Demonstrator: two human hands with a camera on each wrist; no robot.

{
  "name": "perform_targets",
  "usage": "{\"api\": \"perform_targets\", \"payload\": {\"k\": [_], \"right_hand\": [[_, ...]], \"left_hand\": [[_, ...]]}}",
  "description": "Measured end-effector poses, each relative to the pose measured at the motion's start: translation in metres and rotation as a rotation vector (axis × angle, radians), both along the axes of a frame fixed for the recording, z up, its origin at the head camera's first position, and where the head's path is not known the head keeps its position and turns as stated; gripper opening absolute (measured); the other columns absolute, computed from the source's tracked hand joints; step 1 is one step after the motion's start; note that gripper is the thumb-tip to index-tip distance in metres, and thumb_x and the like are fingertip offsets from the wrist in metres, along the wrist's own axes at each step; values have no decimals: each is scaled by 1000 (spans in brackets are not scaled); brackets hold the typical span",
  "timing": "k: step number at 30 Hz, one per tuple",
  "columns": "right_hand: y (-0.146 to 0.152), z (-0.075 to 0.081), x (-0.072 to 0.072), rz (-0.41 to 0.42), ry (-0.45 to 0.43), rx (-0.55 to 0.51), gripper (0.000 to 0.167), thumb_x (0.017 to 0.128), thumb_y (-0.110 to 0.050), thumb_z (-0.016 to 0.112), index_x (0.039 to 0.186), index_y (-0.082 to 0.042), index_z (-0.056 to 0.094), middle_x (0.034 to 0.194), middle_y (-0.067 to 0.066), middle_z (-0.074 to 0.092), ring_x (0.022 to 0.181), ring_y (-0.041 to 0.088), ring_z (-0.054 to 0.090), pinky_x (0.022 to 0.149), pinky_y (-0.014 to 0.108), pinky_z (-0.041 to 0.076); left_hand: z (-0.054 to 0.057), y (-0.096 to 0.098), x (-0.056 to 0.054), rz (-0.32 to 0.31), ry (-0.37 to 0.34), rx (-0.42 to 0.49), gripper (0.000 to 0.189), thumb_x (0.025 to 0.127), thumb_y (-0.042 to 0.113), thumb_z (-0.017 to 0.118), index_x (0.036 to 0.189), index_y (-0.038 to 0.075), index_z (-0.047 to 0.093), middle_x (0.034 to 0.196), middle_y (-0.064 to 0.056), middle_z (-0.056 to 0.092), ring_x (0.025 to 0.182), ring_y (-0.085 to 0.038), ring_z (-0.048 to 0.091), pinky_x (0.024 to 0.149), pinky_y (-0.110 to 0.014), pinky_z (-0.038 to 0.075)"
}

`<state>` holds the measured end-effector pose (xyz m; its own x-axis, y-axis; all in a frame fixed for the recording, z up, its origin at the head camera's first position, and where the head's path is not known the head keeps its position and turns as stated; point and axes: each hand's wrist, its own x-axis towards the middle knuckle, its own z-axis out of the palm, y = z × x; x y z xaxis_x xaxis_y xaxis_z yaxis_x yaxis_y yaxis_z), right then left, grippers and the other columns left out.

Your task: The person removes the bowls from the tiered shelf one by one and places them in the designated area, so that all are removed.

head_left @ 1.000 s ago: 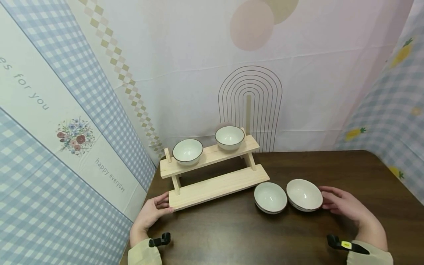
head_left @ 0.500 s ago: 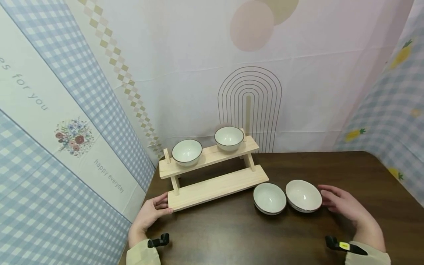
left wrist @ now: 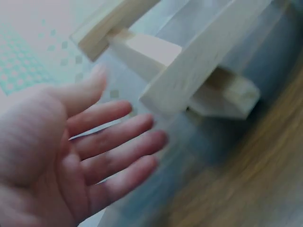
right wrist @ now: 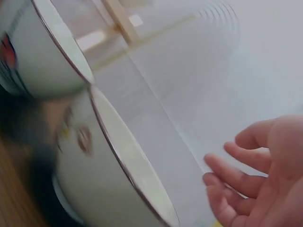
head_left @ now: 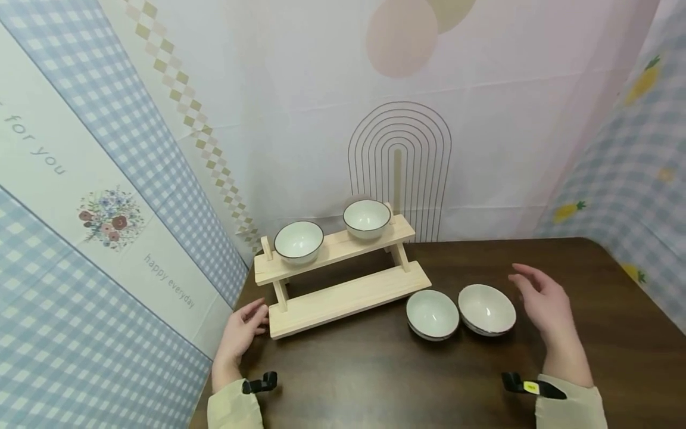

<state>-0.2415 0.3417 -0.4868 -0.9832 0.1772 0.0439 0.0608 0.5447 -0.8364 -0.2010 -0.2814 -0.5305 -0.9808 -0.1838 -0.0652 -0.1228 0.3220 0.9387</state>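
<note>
A two-tier light wooden rack (head_left: 343, 298) stands on the table. Its upper shelf bears a left bowl (head_left: 298, 241) and a right bowl (head_left: 367, 218), both pale with dark rims. Right of the lower shelf, a pale green bowl (head_left: 432, 314) and a cream bowl (head_left: 487, 309) sit side by side on the tabletop; the right wrist view shows printed motifs on their outsides. My left hand (head_left: 239, 330) is beside the rack's left end, fingers loose and apart from the wood in the left wrist view. My right hand (head_left: 546, 301), fingers relaxed, hovers right of the cream bowl, holding nothing.
The dark brown table (head_left: 375, 381) extends in front of the rack and to the right. A printed cloth (head_left: 300, 137) hangs behind, with a blue checked cloth (head_left: 155, 107) along the left side and another checked cloth (head_left: 605, 173) at the right.
My right hand has left the cream bowl's side and moved up and away. My left hand has let go of the rack's lower left end. The bowls stay put; the head view has shifted slightly.
</note>
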Motion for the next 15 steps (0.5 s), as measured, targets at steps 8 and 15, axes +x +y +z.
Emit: {"api": "perform_targets", "payload": {"k": [8, 15], "right_hand": [[-50, 15, -12, 140, 104, -120, 49, 115, -40, 51, 150, -7, 61, 131, 16, 73, 117, 8, 64, 87, 17, 53], [-92, 29, -28, 292, 84, -107, 45, 115, -35, 52, 151, -9, 59, 132, 15, 72, 124, 33, 64, 97, 43, 56]], "left_hand": [[9, 17, -16, 247, 128, 146, 43, 117, 29, 49, 130, -8, 64, 125, -23, 70, 88, -9, 72, 77, -26, 59], [22, 20, -24, 306, 228, 299, 48, 114, 34, 53, 140, -6, 56, 112, -3, 72, 84, -7, 74, 73, -24, 60]]}}
